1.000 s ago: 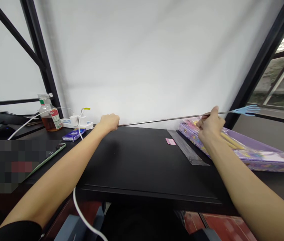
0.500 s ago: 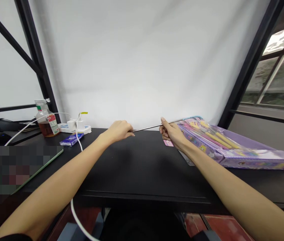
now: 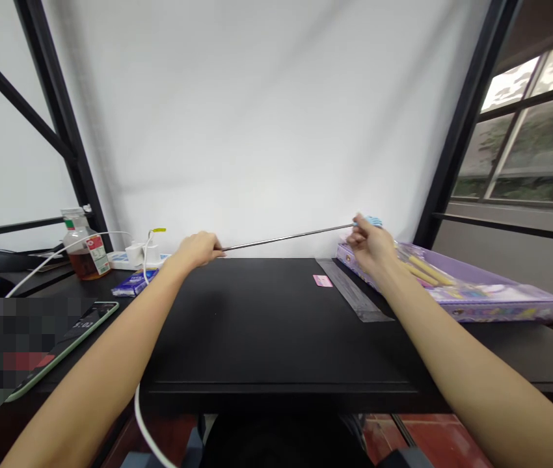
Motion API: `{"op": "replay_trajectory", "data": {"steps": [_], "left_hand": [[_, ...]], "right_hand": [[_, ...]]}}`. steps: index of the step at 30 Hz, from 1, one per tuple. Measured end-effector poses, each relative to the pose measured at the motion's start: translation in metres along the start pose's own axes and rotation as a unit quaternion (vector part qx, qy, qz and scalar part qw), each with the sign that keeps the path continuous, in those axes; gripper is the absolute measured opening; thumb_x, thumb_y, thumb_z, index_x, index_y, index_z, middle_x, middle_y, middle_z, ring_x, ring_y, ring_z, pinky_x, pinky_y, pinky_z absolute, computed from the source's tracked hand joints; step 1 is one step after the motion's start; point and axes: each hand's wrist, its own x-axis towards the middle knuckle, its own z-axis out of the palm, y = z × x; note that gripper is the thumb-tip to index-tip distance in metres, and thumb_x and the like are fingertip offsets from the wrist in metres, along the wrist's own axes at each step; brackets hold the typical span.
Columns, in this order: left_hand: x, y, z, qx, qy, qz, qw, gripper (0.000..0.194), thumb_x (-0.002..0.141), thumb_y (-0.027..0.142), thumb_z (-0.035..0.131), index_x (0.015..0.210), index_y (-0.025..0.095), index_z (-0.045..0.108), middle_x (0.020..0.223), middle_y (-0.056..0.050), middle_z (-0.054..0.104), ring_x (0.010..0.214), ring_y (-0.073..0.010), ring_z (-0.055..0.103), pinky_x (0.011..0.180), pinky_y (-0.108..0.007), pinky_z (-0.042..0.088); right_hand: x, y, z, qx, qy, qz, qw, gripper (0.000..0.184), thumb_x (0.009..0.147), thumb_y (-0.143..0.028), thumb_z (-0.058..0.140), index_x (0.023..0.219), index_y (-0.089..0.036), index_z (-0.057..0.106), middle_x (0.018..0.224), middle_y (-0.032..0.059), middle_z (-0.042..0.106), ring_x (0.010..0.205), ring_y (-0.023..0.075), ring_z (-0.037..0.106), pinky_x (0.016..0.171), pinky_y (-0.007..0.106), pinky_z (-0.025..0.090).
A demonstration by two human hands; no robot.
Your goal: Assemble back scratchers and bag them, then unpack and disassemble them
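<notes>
A thin metal telescopic back scratcher (image 3: 286, 239) stretches almost level above the black desk, rising slightly to the right. My left hand (image 3: 201, 248) is closed around its left end, which the fingers mostly hide. At the other end my right hand (image 3: 370, 242) pinches the rod beside the light-blue clawed head (image 3: 373, 221), part of which shows behind the fingers. Below the right hand lie a flat clear plastic sleeve (image 3: 354, 296) and a small pink card (image 3: 323, 281).
A purple box (image 3: 496, 312) holding yellow-handled items (image 3: 425, 270) stands at right. On the left are a phone (image 3: 69, 348), a blue packet (image 3: 133, 282), a power strip (image 3: 119, 261), a bottle of brown liquid (image 3: 84, 253) and a white cable (image 3: 146, 426). A white wall backs the desk (image 3: 267, 338).
My hands have moved apart, the left one leftward and the right one rightward to the blue head. A longer stretch of rod shows between them. The plastic sleeve is more visible.
</notes>
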Motion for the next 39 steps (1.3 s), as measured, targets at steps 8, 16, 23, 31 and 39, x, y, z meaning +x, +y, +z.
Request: {"op": "replay_trajectory", "data": {"steps": [8, 16, 23, 31, 39], "left_hand": [[0.004, -0.024, 0.005, 0.041, -0.021, -0.055, 0.997, 0.027, 0.087, 0.035, 0.060, 0.107, 0.025, 0.076, 0.110, -0.012, 0.072, 0.098, -0.0267, 0.067, 0.077, -0.029, 0.047], [-0.005, 0.033, -0.005, -0.028, 0.169, 0.182, 0.968, 0.035, 0.098, 0.040, 0.045, 0.095, 0.020, 0.074, 0.094, -0.008, 0.074, 0.087, -0.0201, 0.066, 0.073, -0.026, 0.041], [-0.012, 0.104, 0.002, -0.055, 0.183, 0.217, 0.957, 0.038, 0.098, 0.042, 0.045, 0.086, 0.020, 0.074, 0.079, -0.008, 0.073, 0.072, -0.0205, 0.065, 0.060, -0.028, 0.036], [0.001, 0.025, 0.001, -0.004, -0.004, -0.029, 1.000, 0.022, 0.085, 0.038, 0.063, 0.099, 0.027, 0.077, 0.099, -0.010, 0.075, 0.093, -0.0255, 0.069, 0.073, -0.028, 0.047], [0.000, -0.018, 0.006, 0.042, -0.031, -0.157, 0.986, 0.027, 0.080, 0.020, 0.066, 0.105, 0.019, 0.076, 0.113, -0.019, 0.070, 0.104, -0.0335, 0.067, 0.083, -0.038, 0.052]], "right_hand": [[0.028, -0.018, -0.039, 0.058, 0.145, -0.075, 0.985, 0.031, 0.098, -0.032, 0.053, 0.072, -0.017, 0.057, 0.049, -0.0092, 0.037, 0.037, 0.0012, 0.034, 0.040, 0.008, 0.038], [-0.015, 0.022, 0.002, 0.025, -0.116, 0.132, 0.984, 0.010, 0.078, -0.020, 0.075, 0.083, -0.014, 0.069, 0.061, -0.0044, 0.056, 0.043, 0.0013, 0.041, 0.044, 0.011, 0.042], [-0.065, 0.070, 0.040, -0.012, -0.294, 0.147, 0.945, 0.030, 0.068, -0.035, 0.086, 0.084, -0.014, 0.073, 0.060, -0.0050, 0.053, 0.046, 0.0033, 0.035, 0.044, 0.018, 0.038], [-0.011, 0.017, 0.013, 0.089, -0.024, 0.020, 0.996, 0.022, 0.080, -0.021, 0.078, 0.066, -0.014, 0.062, 0.068, -0.0026, 0.059, 0.043, -0.0004, 0.035, 0.034, 0.009, 0.034], [0.025, -0.028, -0.034, 0.145, 0.143, -0.021, 0.979, 0.034, 0.104, -0.027, 0.042, 0.075, -0.016, 0.055, 0.051, -0.0094, 0.032, 0.034, 0.0013, 0.026, 0.029, 0.007, 0.031]]}}
